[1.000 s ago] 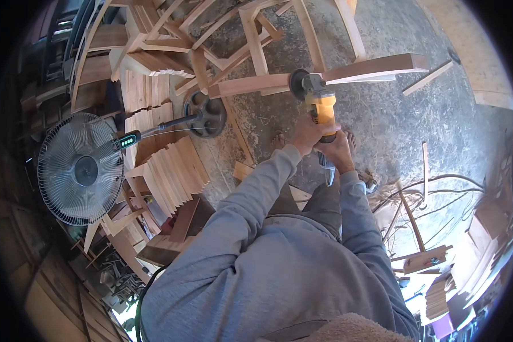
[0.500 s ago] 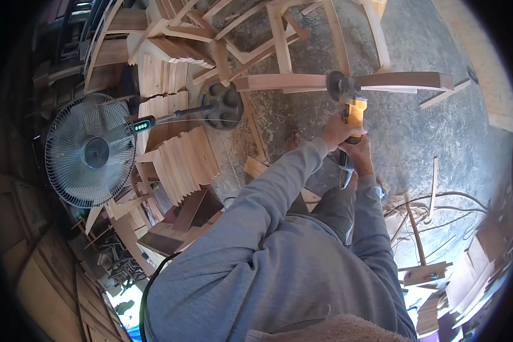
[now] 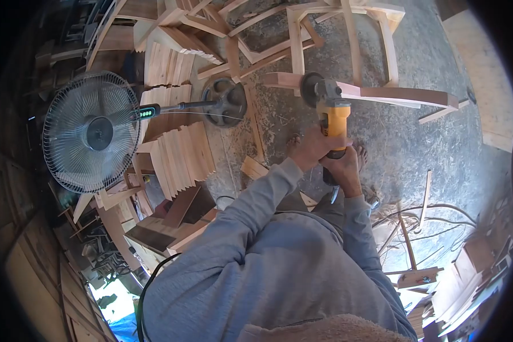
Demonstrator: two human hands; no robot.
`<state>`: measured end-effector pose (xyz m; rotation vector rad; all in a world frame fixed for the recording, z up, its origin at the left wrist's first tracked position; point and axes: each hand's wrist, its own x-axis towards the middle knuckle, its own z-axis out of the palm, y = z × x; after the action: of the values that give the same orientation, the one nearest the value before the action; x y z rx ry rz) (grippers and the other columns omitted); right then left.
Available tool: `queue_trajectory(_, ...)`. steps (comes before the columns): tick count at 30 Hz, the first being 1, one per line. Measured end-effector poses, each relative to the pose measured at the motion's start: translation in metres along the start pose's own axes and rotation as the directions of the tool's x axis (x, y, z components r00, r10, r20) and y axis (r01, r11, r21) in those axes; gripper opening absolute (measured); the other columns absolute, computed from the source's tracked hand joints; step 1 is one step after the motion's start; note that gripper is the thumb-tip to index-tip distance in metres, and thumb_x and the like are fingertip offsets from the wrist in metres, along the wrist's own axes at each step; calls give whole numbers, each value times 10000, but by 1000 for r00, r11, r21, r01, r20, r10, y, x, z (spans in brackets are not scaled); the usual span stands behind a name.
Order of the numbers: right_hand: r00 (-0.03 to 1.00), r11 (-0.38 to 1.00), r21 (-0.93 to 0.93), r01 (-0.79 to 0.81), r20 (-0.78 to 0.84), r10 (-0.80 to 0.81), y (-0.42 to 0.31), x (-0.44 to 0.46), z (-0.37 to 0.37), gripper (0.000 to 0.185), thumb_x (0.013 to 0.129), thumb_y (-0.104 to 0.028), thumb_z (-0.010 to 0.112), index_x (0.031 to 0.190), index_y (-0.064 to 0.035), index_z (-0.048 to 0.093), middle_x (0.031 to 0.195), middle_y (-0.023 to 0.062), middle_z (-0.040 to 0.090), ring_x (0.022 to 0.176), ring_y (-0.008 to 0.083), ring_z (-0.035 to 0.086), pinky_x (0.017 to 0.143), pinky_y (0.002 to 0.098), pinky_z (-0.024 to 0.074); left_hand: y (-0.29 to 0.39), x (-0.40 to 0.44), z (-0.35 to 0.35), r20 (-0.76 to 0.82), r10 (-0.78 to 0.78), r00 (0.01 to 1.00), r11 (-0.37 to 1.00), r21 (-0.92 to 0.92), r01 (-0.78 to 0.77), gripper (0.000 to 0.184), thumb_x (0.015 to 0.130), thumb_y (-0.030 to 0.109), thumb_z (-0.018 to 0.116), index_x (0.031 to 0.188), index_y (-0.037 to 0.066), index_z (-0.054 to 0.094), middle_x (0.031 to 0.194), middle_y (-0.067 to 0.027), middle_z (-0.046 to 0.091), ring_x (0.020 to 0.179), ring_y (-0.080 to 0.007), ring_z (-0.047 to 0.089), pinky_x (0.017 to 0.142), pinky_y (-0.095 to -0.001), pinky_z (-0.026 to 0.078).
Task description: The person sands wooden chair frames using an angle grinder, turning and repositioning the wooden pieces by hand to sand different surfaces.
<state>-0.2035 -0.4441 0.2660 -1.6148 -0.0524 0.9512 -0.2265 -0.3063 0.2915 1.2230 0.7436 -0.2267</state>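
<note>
A yellow and black angle grinder (image 3: 336, 119) is held in both of my hands. My left hand (image 3: 315, 149) is closed around the side of its body. Wrapped round its rear end is my right hand (image 3: 345, 169). The grinder's round disc (image 3: 310, 90) lies over a long, curved wooden piece (image 3: 407, 95), left of its middle. Whether the disc touches the wood I cannot tell. Parts of the wood are hidden behind the grinder's head.
A standing fan (image 3: 98, 134) and its round base (image 3: 224, 102) are at the left, beside stacked wavy-edged boards (image 3: 179, 157). Wooden frames (image 3: 296, 43) stand ahead on the concrete floor (image 3: 427, 137). Cables (image 3: 439, 208) and a thin stick (image 3: 425, 196) lie at the right.
Both my hands and the grinder have moved left along the curved wooden piece, with the disc shifting from its middle toward its left part. The view has also shifted slightly.
</note>
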Motion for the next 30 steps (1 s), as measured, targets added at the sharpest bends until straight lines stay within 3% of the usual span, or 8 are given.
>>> queue_trajectory(6, 999, 994, -103, 37, 25, -34, -40, -14, 24, 572, 710, -171, 859, 1201, 21, 636, 1050, 146, 746, 965, 216, 735, 840, 360, 564, 25, -31, -20, -48, 26, 999, 996, -84, -30, 362, 793, 176, 865, 1058, -1, 692, 982, -41, 694, 875, -131, 677, 783, -286, 552)
queue_trajectory(10, 997, 991, -110, 72, 41, -68, -39, -15, 27, 588, 705, -168, 856, 1213, 10, 621, 1052, 152, 741, 971, 219, 731, 847, 362, 562, 31, -39, -24, -79, 50, 996, 998, -21, -52, 362, 786, 172, 869, 1049, -10, 701, 981, -46, 704, 867, -133, 684, 788, -289, 556)
queue_trajectory(16, 1000, 982, -191, -4, 6, 5, -39, -12, 9, 586, 699, -149, 860, 1217, 11, 637, 1056, 138, 745, 967, 205, 725, 850, 354, 560, 9, -18, -10, -62, 17, 998, 996, -85, -22, 352, 782, 169, 868, 1043, -7, 710, 971, -46, 708, 856, -128, 681, 775, -285, 553)
queue_trajectory(19, 1000, 996, -81, 23, 23, -21, -15, -2, -1, 573, 699, -145, 862, 1207, 14, 653, 1044, 127, 749, 959, 197, 722, 850, 352, 559, -4, -4, -1, -64, 14, 998, 999, -52, -17, 342, 782, 168, 869, 1034, -3, 713, 961, -45, 708, 844, -127, 679, 765, -281, 551)
queue_trajectory(22, 996, 994, -66, 84, -37, -87, -2, 1, -10, 414, 720, -138, 871, 1063, 26, 709, 930, 63, 754, 831, 129, 714, 737, 305, 560, -23, 12, 5, -60, 29, 998, 999, -17, -30, 339, 781, 166, 869, 1032, -1, 714, 958, -46, 709, 835, -127, 679, 760, -278, 551)
queue_trajectory(25, 999, 997, -63, -37, -22, 36, 14, 7, -22, 551, 701, -151, 862, 1192, 7, 669, 1032, 123, 756, 954, 199, 729, 839, 361, 566, -33, 24, 17, -38, 27, 999, 1000, -3, -27, 346, 778, 164, 869, 1039, -3, 714, 961, -48, 711, 837, -126, 682, 761, -278, 553)
queue_trajectory(30, 995, 998, -47, -49, -84, 45, 43, 17, -35, 522, 700, -157, 871, 1157, 7, 679, 1005, 130, 760, 930, 206, 739, 818, 367, 573, -42, 38, 33, -3, -15, 1000, 999, -29, 14, 364, 774, 172, 873, 1053, 2, 714, 973, -50, 713, 859, -128, 687, 779, -285, 560)
